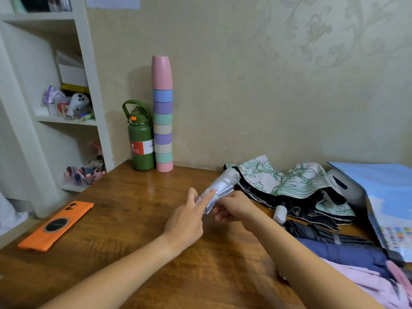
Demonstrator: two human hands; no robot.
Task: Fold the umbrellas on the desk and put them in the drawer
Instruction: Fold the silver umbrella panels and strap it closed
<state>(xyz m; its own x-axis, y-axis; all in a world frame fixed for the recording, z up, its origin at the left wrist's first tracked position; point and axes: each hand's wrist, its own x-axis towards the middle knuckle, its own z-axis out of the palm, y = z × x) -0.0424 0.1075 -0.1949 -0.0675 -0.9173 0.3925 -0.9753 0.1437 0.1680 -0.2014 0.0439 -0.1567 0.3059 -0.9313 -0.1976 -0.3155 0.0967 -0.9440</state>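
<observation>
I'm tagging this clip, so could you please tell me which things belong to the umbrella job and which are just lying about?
Job: silver umbrella, floral umbrella, black umbrella, navy umbrella, pink umbrella.
Lying about: orange phone, green bottle, cup stack, blue folder.

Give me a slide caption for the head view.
Both hands, left and right, hold a rolled silver umbrella over the wooden desk.

Five umbrellas are lying about: one silver point(219, 190), one floral point(296, 186), one black point(312, 233), one navy point(347, 253), one pink point(365, 284). Ten stacked cups point(162, 121), one green bottle point(141, 143) and one orange phone point(56, 226) are sitting there.
</observation>
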